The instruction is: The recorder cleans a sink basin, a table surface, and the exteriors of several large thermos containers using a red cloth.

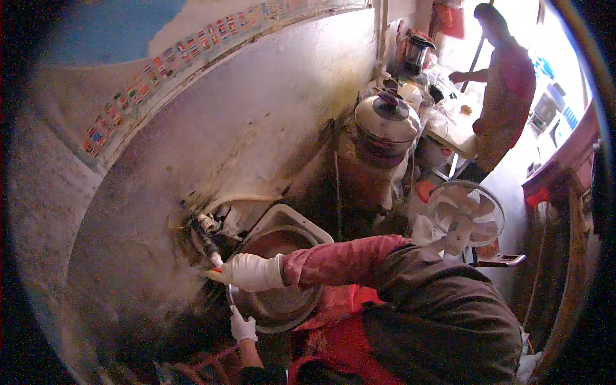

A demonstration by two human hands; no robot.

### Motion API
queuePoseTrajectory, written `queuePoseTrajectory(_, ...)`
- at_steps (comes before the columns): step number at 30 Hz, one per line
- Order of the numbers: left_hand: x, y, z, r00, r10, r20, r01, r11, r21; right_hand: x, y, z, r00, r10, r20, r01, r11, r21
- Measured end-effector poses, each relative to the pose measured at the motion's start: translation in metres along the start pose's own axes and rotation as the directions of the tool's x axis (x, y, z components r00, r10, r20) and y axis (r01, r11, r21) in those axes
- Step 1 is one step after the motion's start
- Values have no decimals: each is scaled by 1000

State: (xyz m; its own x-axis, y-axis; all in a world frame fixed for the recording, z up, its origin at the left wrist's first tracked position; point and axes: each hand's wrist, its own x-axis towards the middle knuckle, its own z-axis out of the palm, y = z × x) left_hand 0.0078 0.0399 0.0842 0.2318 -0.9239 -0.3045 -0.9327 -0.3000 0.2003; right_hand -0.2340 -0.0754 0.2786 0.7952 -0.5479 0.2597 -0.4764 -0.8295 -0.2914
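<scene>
My right hand (252,273), in a white glove, reaches across a large round metal basin (274,308). Its fingers are curled around a small orange-red and tan item (215,272), too little of which shows to name. Just beyond the knuckles is the pale end of a dark pipe or hose (210,246). My left hand (243,328), also gloved, is at the basin's near-left rim, with the thumb apart and a finger pointing up along the rim; whether it grips is unclear. The basin lies against a pale rectangular frame (284,211).
A stained wall (231,125) rises behind the basin. A large lidded pot (387,118) stands farther back, near a cluttered worktable (455,130). A person (505,91) stands beside that table. A white electric fan (466,211) is close behind my right arm.
</scene>
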Motion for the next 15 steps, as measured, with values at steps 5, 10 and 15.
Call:
queuePoseTrajectory(5, 2, -4, 10, 999, 50, -23, -49, 998, 30, 6, -5, 4, 994, 104, 26, -107, 957, 271)
queuePoseTrajectory(10, -11, 4, 5, 999, 45, -22, -45, 999, -4, -41, 10, 10, 901, 431, 41, -309, 573, 759)
queuePoseTrajectory(15, -12, 3, 8, 994, 92, -51, -91, 996, 14, -75, 76, 122, 816, 350, 460, -488, 843, 225)
